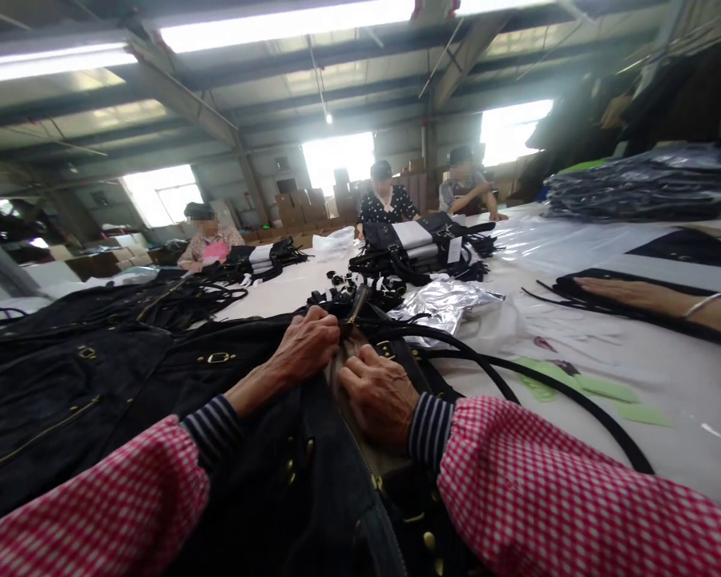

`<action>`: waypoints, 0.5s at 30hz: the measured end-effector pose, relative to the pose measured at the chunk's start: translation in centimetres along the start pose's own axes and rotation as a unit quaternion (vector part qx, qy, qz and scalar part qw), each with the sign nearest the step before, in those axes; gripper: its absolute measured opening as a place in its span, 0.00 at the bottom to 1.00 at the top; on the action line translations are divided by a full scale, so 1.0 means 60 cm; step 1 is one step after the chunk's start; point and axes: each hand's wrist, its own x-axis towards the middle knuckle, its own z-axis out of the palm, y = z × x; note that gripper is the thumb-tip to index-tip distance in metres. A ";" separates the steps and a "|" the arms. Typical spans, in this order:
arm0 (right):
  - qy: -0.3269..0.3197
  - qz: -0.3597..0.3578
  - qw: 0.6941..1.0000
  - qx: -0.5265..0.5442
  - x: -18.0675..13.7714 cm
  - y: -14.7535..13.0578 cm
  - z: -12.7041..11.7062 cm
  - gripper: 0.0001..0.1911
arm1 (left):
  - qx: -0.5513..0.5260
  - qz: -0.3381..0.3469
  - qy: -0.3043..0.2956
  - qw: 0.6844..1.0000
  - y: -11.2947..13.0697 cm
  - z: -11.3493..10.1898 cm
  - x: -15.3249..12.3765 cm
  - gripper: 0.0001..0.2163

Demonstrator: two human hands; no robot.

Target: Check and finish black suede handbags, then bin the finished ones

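A black handbag (300, 481) with brass studs and buckles lies in front of me on the white table (666, 377). My left hand (305, 346) is closed in a fist on the bag's top edge beside its open zipper. My right hand (380, 393) is curled and pressed onto the tan lining at the bag's opening. Both arms wear red-checked sleeve covers over striped cuffs. A long black strap (517, 375) loops from the bag across the table to the right.
Several black bags (66, 377) are piled at my left. A silver plastic wrapper (441, 303) and green paper slips (601, 389) lie ahead. A co-worker's forearm with a bracelet (666, 300) rests at the right. Three people sit at the table's far end behind stacked bags (420, 240).
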 end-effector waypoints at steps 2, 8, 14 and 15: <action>0.021 0.049 0.998 0.034 0.004 0.001 -0.005 0.09 | -0.080 -0.026 0.028 0.996 -0.007 0.008 -0.014 0.09; -0.015 0.108 0.993 0.055 0.095 0.010 -0.022 0.13 | -0.223 -0.074 0.132 0.963 -0.022 0.027 -0.049 0.14; -0.048 0.056 0.995 0.065 0.138 0.024 -0.012 0.16 | -0.254 -0.093 0.129 0.954 -0.053 0.042 -0.059 0.13; -0.042 0.063 0.995 0.070 0.132 0.025 -0.008 0.17 | -0.252 -0.080 0.113 0.958 -0.056 0.044 -0.058 0.13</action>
